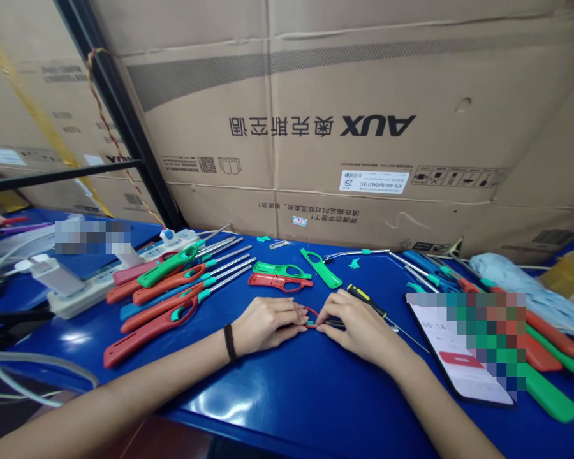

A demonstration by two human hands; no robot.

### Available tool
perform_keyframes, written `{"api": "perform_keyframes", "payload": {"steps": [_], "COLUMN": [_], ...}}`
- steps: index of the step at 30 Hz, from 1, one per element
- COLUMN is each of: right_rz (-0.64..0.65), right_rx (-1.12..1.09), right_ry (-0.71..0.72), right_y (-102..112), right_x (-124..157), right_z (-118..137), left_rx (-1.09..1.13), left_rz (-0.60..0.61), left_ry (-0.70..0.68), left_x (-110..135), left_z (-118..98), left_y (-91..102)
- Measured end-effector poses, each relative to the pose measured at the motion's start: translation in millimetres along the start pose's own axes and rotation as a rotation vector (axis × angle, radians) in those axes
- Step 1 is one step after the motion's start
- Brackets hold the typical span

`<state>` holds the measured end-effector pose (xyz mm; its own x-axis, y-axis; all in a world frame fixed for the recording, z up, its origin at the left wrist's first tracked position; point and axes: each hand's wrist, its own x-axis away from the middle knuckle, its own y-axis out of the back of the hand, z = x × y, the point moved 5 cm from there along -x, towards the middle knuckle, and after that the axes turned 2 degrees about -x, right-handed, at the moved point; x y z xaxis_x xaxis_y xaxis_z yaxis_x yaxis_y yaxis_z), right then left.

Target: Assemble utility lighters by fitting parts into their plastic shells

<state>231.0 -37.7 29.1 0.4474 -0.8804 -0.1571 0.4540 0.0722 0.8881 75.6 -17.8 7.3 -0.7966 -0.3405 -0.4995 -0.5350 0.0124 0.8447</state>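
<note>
On the blue table (268, 395), my left hand (268, 322), with a black band at its wrist, is closed around a red lighter casing (312, 311). Most of that casing is hidden under the fingers. My right hand (356, 322) pinches the other end, beside a small green piece (310, 324) and a dark rod partly under the fingers. A yellow-and-black screwdriver (363, 298) lies just behind my right hand. Beyond my hands are a green casing half (277, 269), a red casing half (272, 281) and another green casing piece (323, 268).
Several long-necked lighters (148, 328) are piled at left, near a white power strip (71, 296). More lighters (550, 395) lie at right beside a phone (440, 338). A small green trigger (354, 263) lies behind. A large cardboard box (306, 76) walls off the back.
</note>
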Motion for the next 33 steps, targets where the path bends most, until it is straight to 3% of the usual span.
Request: {"api": "perform_keyframes", "payload": {"steps": [8, 14, 19, 24, 33], "right_rz": [0.007, -0.007, -0.027, -0.047, -0.330], "right_rx": [-0.022, -0.019, -0.033, -0.046, 0.069], "right_ry": [0.005, 0.028, 0.041, 0.058, -0.087], "right_y": [-1.9, -2.2, -3.3, -2.0, 21.0], "right_x": [1.2, 1.4, 1.9, 1.1, 1.8], "right_z": [-0.3, -0.1, 1.1, 0.8, -17.1], "left_rx": [0.053, 0.001, -0.066, -0.078, -0.029], "left_rz": [0.050, 0.116, 0.331, 0.424, 0.439], "left_ry": [0.087, 0.238, 0.135, 0.137, 0.121], "left_x": [5.7, 12.1, 19.3, 24.6, 25.8], "left_z": [-0.3, 1.0, -14.8, -16.5, -10.3], "left_y": [1.3, 22.6, 20.1, 16.5, 18.9]}}
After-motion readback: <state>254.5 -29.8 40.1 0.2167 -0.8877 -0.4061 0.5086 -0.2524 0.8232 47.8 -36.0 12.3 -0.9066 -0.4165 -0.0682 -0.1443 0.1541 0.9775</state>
